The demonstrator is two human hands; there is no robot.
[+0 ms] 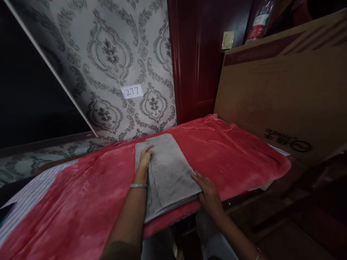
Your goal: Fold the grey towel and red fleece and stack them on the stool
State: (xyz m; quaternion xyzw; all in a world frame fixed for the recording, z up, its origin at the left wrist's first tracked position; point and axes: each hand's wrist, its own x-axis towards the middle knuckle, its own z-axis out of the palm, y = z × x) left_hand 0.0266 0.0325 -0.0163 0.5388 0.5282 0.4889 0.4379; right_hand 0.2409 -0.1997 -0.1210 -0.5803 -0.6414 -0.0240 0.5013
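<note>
A folded grey plush cloth [173,169] lies on a red plush blanket [108,184]. Its layers show at the near edge, and a narrower strip of the lower layer sticks out on the left. My left hand [145,157] rests on the cloth's left side, fingers pointing away from me along the fold, with nothing visibly gripped. At the cloth's near right corner, my right hand [209,194] holds the edge, its fingertips over the top surface. Part of that hand's grip is hidden. A light band circles my left wrist.
Behind the blanket is patterned wallpaper with a paper label [132,91] reading 277. A large cardboard box [282,90] stands at the right, a plastic bottle [257,27] above it. A dark screen [35,83] is at the left. Striped fabric [35,191] shows under the blanket.
</note>
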